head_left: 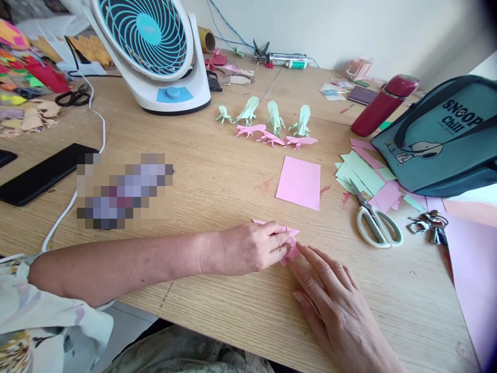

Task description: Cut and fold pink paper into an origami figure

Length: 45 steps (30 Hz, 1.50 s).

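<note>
A small pink paper piece point(289, 243), partly folded, lies on the wooden table point(217, 176) near its front edge. My left hand point(252, 247) rests on it with fingers curled and pressed down on the paper. My right hand point(330, 295) lies flat beside it, fingers stretched out, its fingertips touching the pink fold from the right. Much of the paper is hidden under both hands. A flat pink square sheet point(298, 182) lies just beyond them.
Green origami figures point(267, 116) and pink ones point(272, 135) stand in rows mid-table. Scissors point(375, 220), paper scraps point(365, 173), keys point(430, 225), a teal bag point(438, 140) and a red flask point(382, 106) sit right. A fan point(155, 52), phone point(42, 173) and cable lie left.
</note>
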Motion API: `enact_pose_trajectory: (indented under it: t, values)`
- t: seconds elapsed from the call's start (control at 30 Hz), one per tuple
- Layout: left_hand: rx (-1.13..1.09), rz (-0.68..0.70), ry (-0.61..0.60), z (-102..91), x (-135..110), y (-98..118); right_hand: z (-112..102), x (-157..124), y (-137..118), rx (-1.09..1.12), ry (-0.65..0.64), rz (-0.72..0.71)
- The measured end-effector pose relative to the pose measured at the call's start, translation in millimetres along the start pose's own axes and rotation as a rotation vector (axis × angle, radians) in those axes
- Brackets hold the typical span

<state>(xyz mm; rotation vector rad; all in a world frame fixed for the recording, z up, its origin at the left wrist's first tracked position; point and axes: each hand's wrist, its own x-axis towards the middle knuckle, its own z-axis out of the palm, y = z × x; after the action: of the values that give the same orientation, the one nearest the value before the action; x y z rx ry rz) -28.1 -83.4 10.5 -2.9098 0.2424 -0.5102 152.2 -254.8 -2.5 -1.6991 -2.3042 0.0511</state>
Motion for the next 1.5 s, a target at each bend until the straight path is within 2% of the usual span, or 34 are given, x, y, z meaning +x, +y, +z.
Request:
enact_pose_trajectory:
  t: [0.2, 0.4, 0.83, 1.37, 1.5]
  values:
    - [-0.040, -0.032, -0.003, 4.8, -5, 1, 2, 3, 1, -0.020, -0.011, -0.005]
    - [-0.044, -0.075, -0.089, 1.1, -4, 2, 0, 4, 0, -0.023, -0.009, -0.003]
    - [-0.121, -0.113, -0.131, -1.0, -3, 2, -1, 8, 0, -0.012, -0.023, 0.041]
    - [-0.141, -0.124, -0.097, -0.3, -1, 3, 5, -1, 1, -0.001, 0.076, 0.039]
    - [-0.161, -0.128, -0.132, -0.8, -1, 2, 7, -5, 3, 0.011, 0.122, 0.027]
